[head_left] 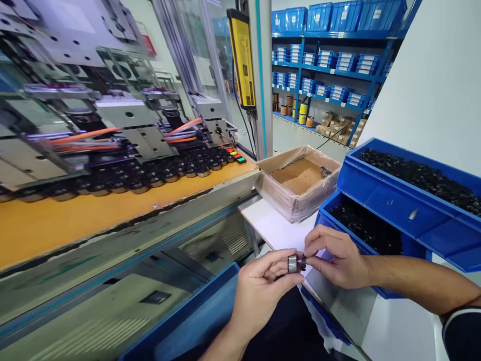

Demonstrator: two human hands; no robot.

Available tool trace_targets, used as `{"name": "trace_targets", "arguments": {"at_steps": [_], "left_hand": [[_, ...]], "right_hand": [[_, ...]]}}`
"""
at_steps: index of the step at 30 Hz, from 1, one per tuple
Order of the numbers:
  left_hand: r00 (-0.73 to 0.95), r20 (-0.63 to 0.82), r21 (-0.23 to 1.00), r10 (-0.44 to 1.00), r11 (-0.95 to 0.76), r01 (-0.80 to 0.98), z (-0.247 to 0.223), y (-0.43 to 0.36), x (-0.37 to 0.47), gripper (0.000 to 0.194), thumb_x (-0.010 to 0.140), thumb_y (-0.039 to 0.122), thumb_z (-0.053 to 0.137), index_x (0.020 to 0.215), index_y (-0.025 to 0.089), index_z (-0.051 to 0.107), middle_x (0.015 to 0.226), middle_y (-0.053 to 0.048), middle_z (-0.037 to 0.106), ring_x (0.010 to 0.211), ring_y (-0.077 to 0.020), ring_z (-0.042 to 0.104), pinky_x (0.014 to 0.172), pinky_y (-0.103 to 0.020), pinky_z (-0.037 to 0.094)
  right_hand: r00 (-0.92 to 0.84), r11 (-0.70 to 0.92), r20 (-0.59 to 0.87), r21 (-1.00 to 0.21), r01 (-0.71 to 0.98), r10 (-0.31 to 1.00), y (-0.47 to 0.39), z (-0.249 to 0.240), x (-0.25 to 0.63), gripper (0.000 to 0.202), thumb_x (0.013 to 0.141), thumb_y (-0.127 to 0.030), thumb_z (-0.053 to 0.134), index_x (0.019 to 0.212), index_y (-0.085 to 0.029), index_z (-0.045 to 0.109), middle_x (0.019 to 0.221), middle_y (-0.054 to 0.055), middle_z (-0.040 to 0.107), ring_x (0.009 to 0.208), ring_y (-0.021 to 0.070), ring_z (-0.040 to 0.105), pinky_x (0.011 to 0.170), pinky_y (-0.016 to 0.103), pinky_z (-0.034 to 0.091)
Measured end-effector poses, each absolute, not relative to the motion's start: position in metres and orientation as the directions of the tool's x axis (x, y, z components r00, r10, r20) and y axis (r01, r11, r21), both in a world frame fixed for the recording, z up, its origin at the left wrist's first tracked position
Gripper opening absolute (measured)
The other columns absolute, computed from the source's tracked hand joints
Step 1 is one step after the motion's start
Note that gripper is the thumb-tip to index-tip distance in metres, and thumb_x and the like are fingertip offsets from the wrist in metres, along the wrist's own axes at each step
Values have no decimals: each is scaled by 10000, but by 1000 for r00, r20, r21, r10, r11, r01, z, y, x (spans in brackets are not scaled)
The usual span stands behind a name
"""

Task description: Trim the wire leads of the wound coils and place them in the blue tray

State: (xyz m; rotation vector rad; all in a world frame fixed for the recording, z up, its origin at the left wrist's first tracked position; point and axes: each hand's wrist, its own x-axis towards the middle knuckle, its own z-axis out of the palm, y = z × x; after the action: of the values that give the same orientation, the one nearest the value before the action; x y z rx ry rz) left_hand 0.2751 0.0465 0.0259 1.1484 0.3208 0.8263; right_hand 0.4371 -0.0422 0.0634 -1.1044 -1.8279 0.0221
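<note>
My left hand point(263, 286) grips a small ribbed metal ring point(292, 264) between thumb and fingers. Against the ring's right side sits a small black part point(303, 262), pinched by the thumb and fingertips of my right hand point(338, 258); its exact kind is too small to make out. The two pieces are close together, and I cannot tell whether they are joined. Just behind my right hand stands a blue bin point(323, 213) of small black parts. A larger blue bin point(398, 198), also full of black parts, rests above it.
A plastic-wrapped cardboard box point(278, 193) stands beyond my hands on a white table point(263, 218). To the left, rows of round black-and-metal pieces point(139, 183) line an orange bench point(112, 215) under a machine. A blue tub point(203, 316) is below my left hand.
</note>
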Motion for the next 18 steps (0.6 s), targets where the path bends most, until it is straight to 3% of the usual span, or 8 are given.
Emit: {"name": "trace_targets", "arguments": {"at_steps": [8, 14, 18], "left_hand": [[713, 104, 922, 693, 201, -330, 27, 41, 276, 339, 535, 141, 885, 852, 161, 769, 741, -62, 788, 689, -235, 762, 662, -273, 645], [688, 153, 888, 709, 206, -410, 24, 39, 275, 322, 583, 93, 854, 880, 184, 772, 767, -44, 793, 682, -188, 759, 666, -220, 627], [694, 167, 873, 701, 223, -435, 26, 40, 271, 330, 578, 85, 862, 879, 191, 780, 768, -44, 793, 688, -184, 760, 680, -211, 623]], "right_hand": [[-142, 595, 703, -458, 660, 697, -44, 65, 435, 41, 931, -144, 574, 955, -146, 608, 860, 72, 600, 758, 133, 593, 660, 244, 531], [-284, 676, 725, -325, 662, 627, -45, 65, 435, 240, 900, -112, 553, 1139, -113, 569, 976, 133, 612, 872, 184, 603, 733, 325, 559], [-362, 688, 750, -167, 707, 554, -43, 63, 436, 274, 889, -85, 583, 1161, -85, 552, 962, 138, 611, 859, 190, 596, 722, 336, 562]]}}
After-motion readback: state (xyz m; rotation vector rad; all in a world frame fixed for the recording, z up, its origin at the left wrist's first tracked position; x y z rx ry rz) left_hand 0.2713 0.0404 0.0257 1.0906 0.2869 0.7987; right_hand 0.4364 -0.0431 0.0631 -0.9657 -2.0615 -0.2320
